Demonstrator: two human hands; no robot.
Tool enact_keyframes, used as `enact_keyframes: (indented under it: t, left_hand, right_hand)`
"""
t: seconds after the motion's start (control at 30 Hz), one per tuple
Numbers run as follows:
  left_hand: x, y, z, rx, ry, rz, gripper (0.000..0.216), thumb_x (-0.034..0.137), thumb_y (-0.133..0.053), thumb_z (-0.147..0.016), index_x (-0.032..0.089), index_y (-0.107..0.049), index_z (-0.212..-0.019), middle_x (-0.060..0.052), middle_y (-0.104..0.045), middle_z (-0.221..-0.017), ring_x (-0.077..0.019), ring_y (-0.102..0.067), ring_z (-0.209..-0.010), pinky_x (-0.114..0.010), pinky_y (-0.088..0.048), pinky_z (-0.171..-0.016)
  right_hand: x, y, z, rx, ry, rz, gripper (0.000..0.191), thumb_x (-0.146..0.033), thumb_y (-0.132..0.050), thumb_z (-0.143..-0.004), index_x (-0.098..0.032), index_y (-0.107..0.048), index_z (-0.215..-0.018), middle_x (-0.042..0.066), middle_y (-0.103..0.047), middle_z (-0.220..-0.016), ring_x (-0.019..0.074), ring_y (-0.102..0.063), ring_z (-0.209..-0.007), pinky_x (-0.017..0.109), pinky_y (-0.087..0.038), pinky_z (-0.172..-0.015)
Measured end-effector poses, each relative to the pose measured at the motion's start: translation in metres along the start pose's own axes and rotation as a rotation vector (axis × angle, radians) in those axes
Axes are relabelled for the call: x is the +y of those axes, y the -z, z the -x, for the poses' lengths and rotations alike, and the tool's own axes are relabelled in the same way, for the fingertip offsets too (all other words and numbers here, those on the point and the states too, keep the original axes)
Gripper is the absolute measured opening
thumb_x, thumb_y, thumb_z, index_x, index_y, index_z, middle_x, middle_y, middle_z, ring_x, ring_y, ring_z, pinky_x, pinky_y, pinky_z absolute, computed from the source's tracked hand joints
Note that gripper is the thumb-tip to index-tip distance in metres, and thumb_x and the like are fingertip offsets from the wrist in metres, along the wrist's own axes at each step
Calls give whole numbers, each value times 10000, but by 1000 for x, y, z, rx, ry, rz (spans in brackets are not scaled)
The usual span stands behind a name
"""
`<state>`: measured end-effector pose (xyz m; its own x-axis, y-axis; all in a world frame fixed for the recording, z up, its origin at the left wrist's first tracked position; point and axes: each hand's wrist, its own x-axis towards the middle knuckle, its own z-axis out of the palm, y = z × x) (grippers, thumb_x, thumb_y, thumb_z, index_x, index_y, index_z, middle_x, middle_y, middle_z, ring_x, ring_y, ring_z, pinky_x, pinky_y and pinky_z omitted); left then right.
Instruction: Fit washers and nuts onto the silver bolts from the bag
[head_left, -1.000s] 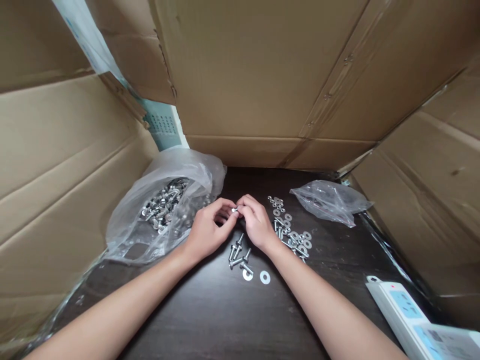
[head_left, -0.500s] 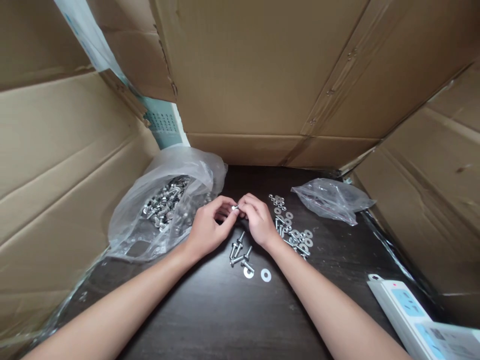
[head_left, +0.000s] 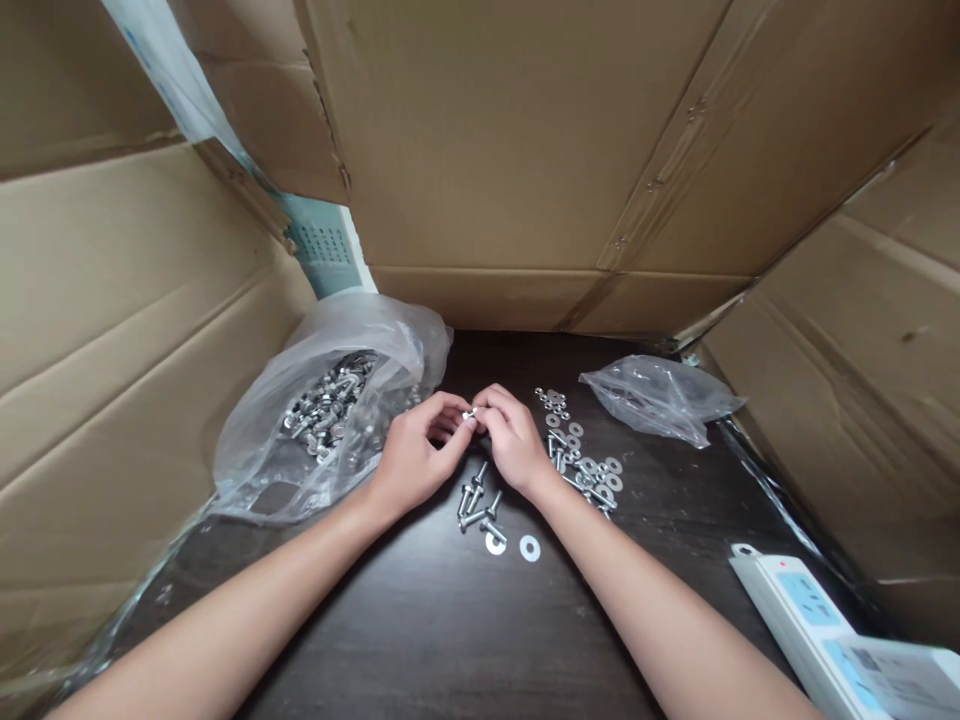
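Note:
My left hand (head_left: pixel 417 455) and my right hand (head_left: pixel 512 436) meet fingertip to fingertip above the dark table (head_left: pixel 420 620). Both pinch one small silver bolt (head_left: pixel 469 414) between them. Just below the hands lie a few loose bolts (head_left: pixel 477 505) and two flat washers (head_left: pixel 512 546). To the right of my right hand spreads a scatter of nuts and washers (head_left: pixel 583 455). An open clear bag of bolts (head_left: pixel 330 405) lies left of my left hand.
Cardboard walls (head_left: pixel 525 150) close in the table on the left, back and right. A crumpled clear bag (head_left: pixel 656 398) lies at the back right. A white power strip (head_left: pixel 832 640) sits at the front right corner.
The hands stay joined on the small bolt, with only slight finger movement. The view has shifted a little.

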<state>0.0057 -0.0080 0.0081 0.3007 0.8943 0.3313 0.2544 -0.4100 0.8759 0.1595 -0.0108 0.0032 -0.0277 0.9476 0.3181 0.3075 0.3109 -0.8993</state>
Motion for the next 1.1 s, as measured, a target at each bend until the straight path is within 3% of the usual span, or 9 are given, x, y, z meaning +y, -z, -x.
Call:
enact_keyframes:
  t: [0.8,1.1]
  left_hand:
    - [-3,0,0,-10,-31,-43,138,299,-628,-921,187,-644,-1001,-33,-729,-874,-167,-706,-777,-266,-579,-713]
    - [-3,-1,0,3,-8,-28,134,301,-627,-919,192,-644,-995,-33,-728,-873,-166,-708,-773,-266,-581,-706]
  right_hand:
    - [-1,-1,0,-25,-72,-16,354,-342,-468,-930,-219,-415,-602,-21,-439,-645,143,-447,-642,296,-337,-625]
    - [-1,-2,0,-22,-56,-16,334,-332,-458,-928,-219,-428,-614,-20,-446,-657,148,-458,-656,298,-339,-639]
